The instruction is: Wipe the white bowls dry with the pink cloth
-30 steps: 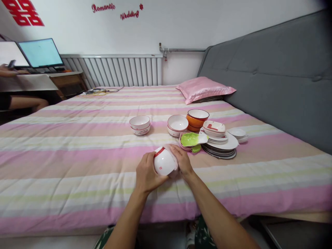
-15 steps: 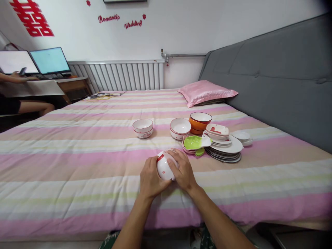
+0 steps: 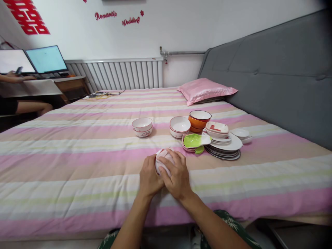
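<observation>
Near the front edge of the bed, both my hands are wrapped round a small white bowl (image 3: 160,168) with a bit of red at its upper edge. My left hand (image 3: 149,177) closes on its left side. Over its top and right side lie the curled fingers of my right hand (image 3: 176,176). The bowl is partly hidden by my fingers and looks slightly blurred. Just beyond my right hand are a green leaf-shaped dish (image 3: 193,141) and a pile of plates (image 3: 229,147). A stack of white bowls with red rims (image 3: 180,125) stands behind them.
Another pair of stacked white bowls (image 3: 142,127) stands left of centre. Orange bowls (image 3: 198,121) and small white dishes (image 3: 240,134) are to the right. Farther back lie a pink pillow (image 3: 206,90) and cables (image 3: 103,94). A person's arm (image 3: 11,79) rests at a desk.
The bowl has turned in my hands, so its plain white side with the red band shows less. My right hand has shifted slightly left over it. The stacked dishes have stayed put.
</observation>
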`<state>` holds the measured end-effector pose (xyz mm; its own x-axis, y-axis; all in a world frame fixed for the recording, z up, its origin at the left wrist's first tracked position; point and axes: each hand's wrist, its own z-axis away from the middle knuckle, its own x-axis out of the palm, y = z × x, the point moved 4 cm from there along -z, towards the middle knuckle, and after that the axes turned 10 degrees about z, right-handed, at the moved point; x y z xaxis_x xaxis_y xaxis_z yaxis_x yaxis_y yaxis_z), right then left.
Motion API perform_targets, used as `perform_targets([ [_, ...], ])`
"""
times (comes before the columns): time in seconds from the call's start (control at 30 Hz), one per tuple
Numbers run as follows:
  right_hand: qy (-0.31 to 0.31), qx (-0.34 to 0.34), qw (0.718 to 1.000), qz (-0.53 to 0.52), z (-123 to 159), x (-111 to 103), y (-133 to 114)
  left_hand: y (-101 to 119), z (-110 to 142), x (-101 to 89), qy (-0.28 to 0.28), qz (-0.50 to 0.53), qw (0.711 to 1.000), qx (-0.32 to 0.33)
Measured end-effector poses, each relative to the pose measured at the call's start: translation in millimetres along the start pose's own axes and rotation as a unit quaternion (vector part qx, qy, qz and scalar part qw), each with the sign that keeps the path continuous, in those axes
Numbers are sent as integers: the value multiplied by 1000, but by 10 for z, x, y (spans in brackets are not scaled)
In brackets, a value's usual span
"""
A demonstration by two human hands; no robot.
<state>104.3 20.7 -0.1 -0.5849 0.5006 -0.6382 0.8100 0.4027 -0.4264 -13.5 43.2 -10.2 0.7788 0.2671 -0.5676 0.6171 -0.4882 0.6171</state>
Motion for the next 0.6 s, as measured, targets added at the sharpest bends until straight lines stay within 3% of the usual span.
perform_targets([
  [0.23,11,69,997,-37,-102,14,133,53,2,24,3,-23,1000,15],
  [0.37,-1,115,985,-132,-207,66,325,61,17,49,-13,-36,999,26],
  [0.43,-12,148,963,-223,-249,112,437,63,31,60,-21,-43,998,28],
  [0.5,-30,206,925,-319,-268,182,550,73,44,66,-27,-49,998,28],
  [0.6,-55,267,877,-395,-279,282,664,93,52,62,-30,-52,998,25],
])
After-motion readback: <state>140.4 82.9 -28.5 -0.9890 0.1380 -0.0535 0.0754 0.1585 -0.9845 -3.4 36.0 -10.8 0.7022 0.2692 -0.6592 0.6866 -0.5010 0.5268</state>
